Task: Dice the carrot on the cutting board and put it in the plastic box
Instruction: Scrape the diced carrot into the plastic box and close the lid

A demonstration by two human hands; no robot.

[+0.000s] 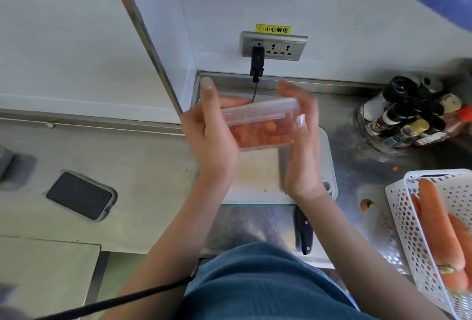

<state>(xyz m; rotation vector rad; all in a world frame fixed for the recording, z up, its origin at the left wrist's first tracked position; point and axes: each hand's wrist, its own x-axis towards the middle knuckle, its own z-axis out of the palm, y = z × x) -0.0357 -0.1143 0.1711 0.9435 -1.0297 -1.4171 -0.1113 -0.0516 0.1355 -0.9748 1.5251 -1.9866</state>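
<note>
A clear plastic box (258, 128) with its lid on is raised above the white cutting board (258, 174). Orange carrot dice (265, 135) fill its lower part. My left hand (212, 138) grips the box's left end, thumb pointing up. My right hand (301, 140) holds the right end, thumb on the near side and fingers behind the lid. The board's surface under the box is bare apart from small orange crumbs (265, 190). A black-handled knife (303, 230) lies on the counter at the board's near edge.
A white perforated basket (408, 217) with whole carrots (439, 220) sits at the right. A carrot top (365, 205) lies beside it. Bottles (413, 115) stand at the back right. A dark phone (80, 195) lies at the left. A plugged socket (273, 48) is on the wall.
</note>
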